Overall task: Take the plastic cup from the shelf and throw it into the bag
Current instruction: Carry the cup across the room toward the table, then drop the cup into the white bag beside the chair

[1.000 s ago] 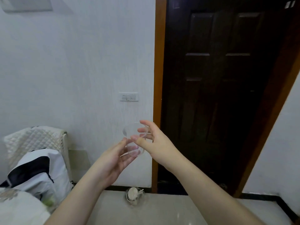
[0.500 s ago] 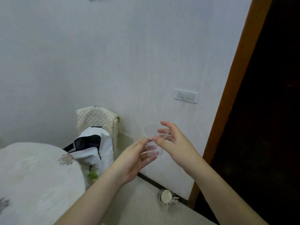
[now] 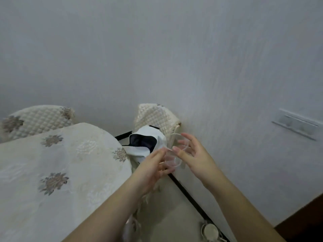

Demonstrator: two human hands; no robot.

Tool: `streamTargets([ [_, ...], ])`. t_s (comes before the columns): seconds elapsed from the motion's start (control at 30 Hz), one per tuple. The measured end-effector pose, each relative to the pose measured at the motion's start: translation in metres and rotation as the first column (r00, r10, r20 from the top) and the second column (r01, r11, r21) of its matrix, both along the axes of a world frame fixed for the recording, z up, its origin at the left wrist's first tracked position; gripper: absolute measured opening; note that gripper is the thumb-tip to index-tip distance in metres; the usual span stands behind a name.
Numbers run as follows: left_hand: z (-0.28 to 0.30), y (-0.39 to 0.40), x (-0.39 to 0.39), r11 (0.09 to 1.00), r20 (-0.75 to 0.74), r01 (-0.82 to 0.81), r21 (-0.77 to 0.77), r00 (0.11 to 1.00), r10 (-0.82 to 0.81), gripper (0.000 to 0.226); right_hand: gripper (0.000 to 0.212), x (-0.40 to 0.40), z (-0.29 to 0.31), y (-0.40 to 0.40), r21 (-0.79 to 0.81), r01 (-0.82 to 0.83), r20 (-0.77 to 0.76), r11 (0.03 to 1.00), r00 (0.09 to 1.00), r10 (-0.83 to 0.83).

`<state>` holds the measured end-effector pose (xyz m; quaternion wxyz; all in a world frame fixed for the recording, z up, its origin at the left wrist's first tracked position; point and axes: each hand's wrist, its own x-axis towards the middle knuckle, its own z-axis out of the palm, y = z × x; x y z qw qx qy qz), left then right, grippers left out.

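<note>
A clear plastic cup lies on its side between both my hands, in the air in front of me. My left hand cups its base from below and the left. My right hand holds its rim with thumb and spread fingers. Just behind the cup, a white bag with a dark open mouth hangs on a quilted chair back by the wall. The cup is level with the bag's right edge and outside it.
A round table with a cream flowered cloth fills the left. A second quilted chair stands behind it. A wall switch plate is at right, a dark door corner lower right, a small round object on the floor.
My view has swung left and down, away from the door toward the table. Both hands still hold the cup, which now sits right in front of the white bag.
</note>
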<state>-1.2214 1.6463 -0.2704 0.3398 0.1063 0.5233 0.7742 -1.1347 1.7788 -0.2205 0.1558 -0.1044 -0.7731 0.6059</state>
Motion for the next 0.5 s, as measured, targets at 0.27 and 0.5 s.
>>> streamTargets([
  [0.27,-0.028,-0.015,-0.069,0.987,0.062,-0.156,0.048,0.986,0.153,0.028,0.067,-0.097,-0.034,-0.005,-0.064,-0.147,0.009,0.987,0.989,0.148],
  [0.5,-0.059,-0.026,-0.118,0.952,0.113,-0.303,-0.041,0.945,0.306,0.034,0.082,-0.165,-0.064,-0.009,-0.113,-0.295,0.065,0.949,0.951,0.303],
])
